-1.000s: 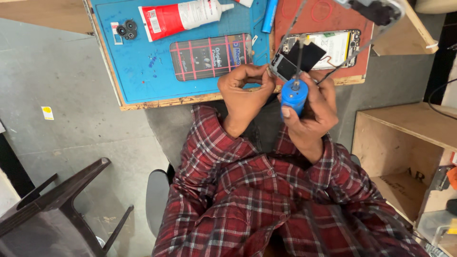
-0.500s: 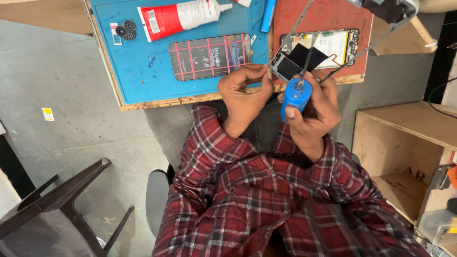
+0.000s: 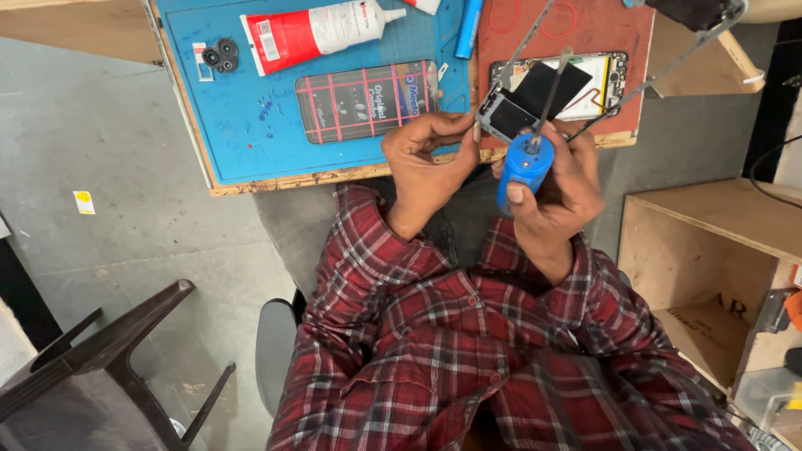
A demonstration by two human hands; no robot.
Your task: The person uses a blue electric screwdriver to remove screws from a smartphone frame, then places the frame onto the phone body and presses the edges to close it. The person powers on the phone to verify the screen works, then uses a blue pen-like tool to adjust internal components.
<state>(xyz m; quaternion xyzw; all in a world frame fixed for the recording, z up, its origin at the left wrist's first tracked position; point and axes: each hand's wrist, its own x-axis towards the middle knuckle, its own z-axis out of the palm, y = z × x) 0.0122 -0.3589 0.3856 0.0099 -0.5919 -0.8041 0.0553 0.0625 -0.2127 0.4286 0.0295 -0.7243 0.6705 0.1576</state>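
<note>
Opened phone partly hidden by tools, right hand clenched round blue screwdriver, left hand pinching phone's lower corner, centre frame

Blue screwdriver handle: smooth glossy plastic, thin metal shaft; opened phone: glossy black and bare metal parts; blue work mat: matt, rubbery; red mat: matt; wooden board: raw, rough edge; glue tube: glossy plastic; plaid shirt: soft woven cloth; floor: rough concrete

right hand grips blue screwdriver over phone
</note>
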